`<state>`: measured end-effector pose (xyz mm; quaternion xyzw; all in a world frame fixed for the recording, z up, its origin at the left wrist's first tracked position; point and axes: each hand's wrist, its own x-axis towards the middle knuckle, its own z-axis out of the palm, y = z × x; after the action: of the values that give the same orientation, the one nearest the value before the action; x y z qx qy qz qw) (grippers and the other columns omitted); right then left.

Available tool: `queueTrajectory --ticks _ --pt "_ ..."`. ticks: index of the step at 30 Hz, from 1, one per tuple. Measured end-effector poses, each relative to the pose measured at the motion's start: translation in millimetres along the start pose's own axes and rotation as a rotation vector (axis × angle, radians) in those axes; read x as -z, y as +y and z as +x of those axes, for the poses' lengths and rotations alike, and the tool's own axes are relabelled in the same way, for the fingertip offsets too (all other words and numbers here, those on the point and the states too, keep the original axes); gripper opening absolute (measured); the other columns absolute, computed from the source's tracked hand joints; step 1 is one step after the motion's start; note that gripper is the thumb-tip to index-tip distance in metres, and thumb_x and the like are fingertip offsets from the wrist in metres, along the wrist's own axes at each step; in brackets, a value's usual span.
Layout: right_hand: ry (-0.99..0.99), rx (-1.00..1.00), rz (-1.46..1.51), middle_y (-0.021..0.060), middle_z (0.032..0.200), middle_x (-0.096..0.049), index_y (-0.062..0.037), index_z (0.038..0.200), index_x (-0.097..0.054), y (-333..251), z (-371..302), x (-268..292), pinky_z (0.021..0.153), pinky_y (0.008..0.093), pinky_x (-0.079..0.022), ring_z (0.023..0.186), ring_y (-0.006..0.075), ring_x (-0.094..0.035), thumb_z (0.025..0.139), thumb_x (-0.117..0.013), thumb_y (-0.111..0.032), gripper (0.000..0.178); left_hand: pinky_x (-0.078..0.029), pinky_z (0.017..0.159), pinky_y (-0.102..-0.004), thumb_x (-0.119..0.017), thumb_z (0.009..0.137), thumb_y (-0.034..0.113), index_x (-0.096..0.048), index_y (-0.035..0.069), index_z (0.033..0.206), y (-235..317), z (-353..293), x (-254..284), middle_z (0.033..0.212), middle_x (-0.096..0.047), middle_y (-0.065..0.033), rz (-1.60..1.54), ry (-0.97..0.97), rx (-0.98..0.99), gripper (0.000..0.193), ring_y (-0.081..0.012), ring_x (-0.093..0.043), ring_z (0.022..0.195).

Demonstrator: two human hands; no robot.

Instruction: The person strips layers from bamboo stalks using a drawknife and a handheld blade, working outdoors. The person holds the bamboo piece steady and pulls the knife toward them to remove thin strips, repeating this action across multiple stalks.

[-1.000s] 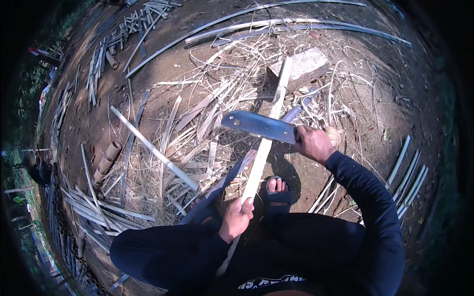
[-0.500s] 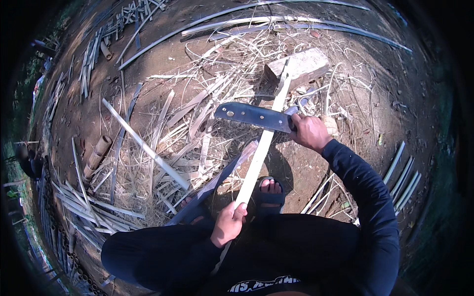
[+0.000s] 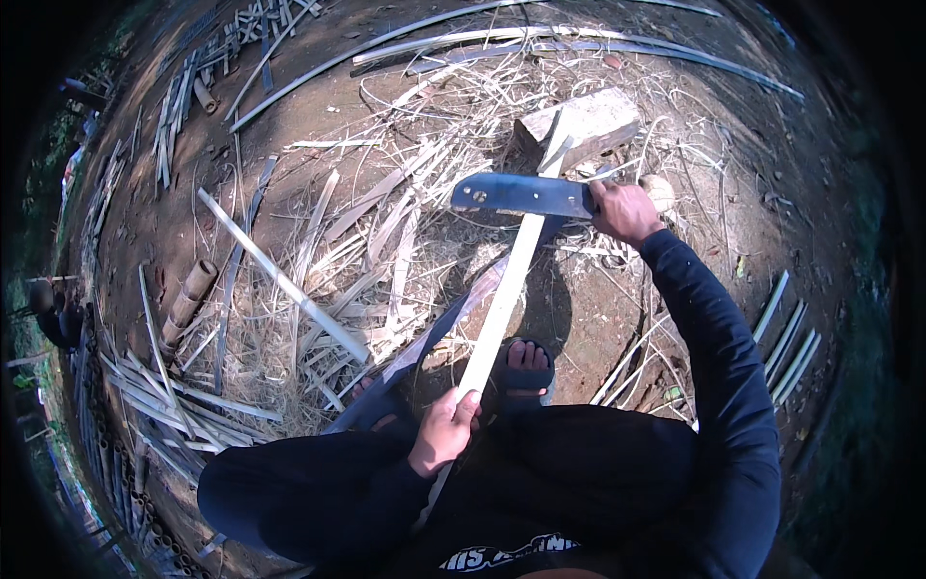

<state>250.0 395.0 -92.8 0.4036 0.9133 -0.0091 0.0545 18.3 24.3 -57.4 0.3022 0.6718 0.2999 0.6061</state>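
Note:
A long pale bamboo strip (image 3: 499, 314) slants from my lap up to a wooden block (image 3: 590, 125) on the ground, its far end against the block. My left hand (image 3: 445, 430) grips the strip near its lower end, fingers wrapped round it. In my right hand (image 3: 627, 214) is the handle of a machete (image 3: 526, 195), a broad dark blade with several holes along it. The blade lies across the upper part of the strip, pointing left. Most of the handle is hidden by my fingers.
Thin shavings (image 3: 453, 154) litter the ground around the block. A dark plank-like strip (image 3: 424, 338) runs beside my sandalled feet. Another bamboo strip (image 3: 285, 280) and a short bamboo tube (image 3: 190, 304) lie to the left. More strips (image 3: 791, 338) rest at right, and long ones (image 3: 579, 39) at the far side.
My right hand has pushed the machete away from me, up along the bamboo strip and slightly to the right. My left hand stays nearly in place on the strip.

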Motion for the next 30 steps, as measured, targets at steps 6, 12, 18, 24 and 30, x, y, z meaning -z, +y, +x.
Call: queueTrajectory --ticks 6,12,18,24,30 --pt "0.095 -0.303 0.17 0.0251 0.076 -0.068 0.0018 0.088 -0.067 23 20 10 0.069 0.0462 -0.056 0.074 0.0385 -0.07 0.087 -0.063 -0.032 0.035 -0.047 0.057 -0.028 -0.048 0.104 0.04 -0.059 0.003 0.099 -6 16 6 0.079 -0.06 -0.0019 -0.068 -0.127 0.086 0.039 -0.0095 -0.057 0.065" --pt "0.114 -0.352 0.163 0.0247 0.072 -0.066 -0.0002 0.089 -0.064 55 13 -7 0.066 0.0487 -0.055 0.07 0.0403 -0.068 0.087 -0.065 -0.034 0.034 -0.044 0.053 -0.0251 -0.046 0.105 0.037 -0.058 0.005 0.097 6 4 -1 0.074 -0.056 0.0005 -0.071 -0.102 0.172 0.035 -0.0069 -0.053 0.061" --pt "0.154 -0.315 0.213 0.0248 0.077 -0.068 0.0033 0.097 -0.063 16 25 -7 0.071 0.0475 -0.055 0.073 0.0398 -0.068 0.087 -0.064 -0.032 0.036 -0.042 0.05 -0.0272 -0.046 0.104 0.039 -0.057 0.005 0.096 9 0 2 0.073 -0.057 0.0 -0.049 -0.015 0.015 0.037 -0.0092 -0.052 0.052" --pt "0.086 -0.361 0.128 0.0271 0.081 -0.068 0.0068 0.099 -0.065 56 23 -23 0.07 0.0501 -0.055 0.075 0.0424 -0.069 0.087 -0.058 -0.027 0.036 -0.047 0.062 -0.032 -0.048 0.103 0.044 -0.061 0.004 0.094 -15 -2 7 0.074 -0.061 -0.0028 0.074 -0.038 0.094 0.043 -0.0134 -0.057 0.065" --pt "0.28 -0.674 0.377 0.0289 0.082 -0.067 0.0068 0.087 -0.068 49 9 -19 0.074 0.0506 -0.054 0.08 0.0442 -0.068 0.084 -0.067 -0.024 0.031 -0.037 0.041 -0.0244 -0.044 0.104 0.043 -0.051 0.008 0.093 0 0 30 0.065 -0.048 0.0016 -0.245 -0.137 0.178 0.038 -0.0056 -0.043 0.046"
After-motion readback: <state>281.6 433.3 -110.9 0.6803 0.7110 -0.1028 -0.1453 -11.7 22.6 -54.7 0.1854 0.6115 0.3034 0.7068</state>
